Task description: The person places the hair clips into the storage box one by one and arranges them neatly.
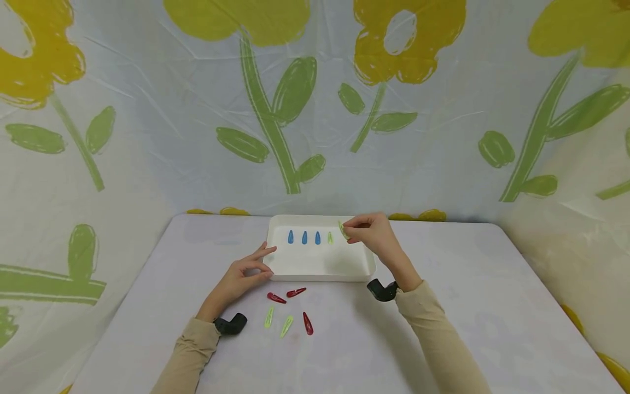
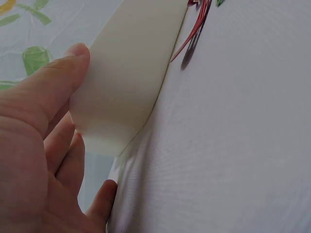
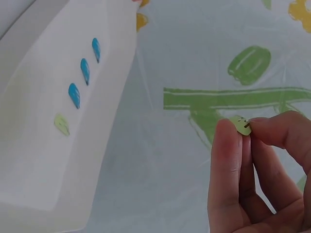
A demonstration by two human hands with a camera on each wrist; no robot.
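Note:
Over the right part of the white tray (image 1: 305,262), my right hand (image 1: 374,235) pinches a light green snap hair clip (image 3: 240,124) between thumb and fingertips. Three blue hair clips (image 1: 304,237) lie in a row along the tray's far side. One light green hair clip (image 1: 330,238) lies at the right end of that row. My left hand (image 1: 244,275) rests at the tray's front left corner, thumb at the rim and fingers spread along the left side. In the left wrist view the thumb (image 2: 63,73) overlaps the tray's outer wall (image 2: 126,73).
Three red hair clips (image 1: 308,323) and two light green hair clips (image 1: 287,326) lie on the pale table (image 1: 344,350) in front of the tray. Behind the table hangs a flower-printed cloth (image 1: 197,164). Each wrist wears a black camera mount (image 1: 381,290).

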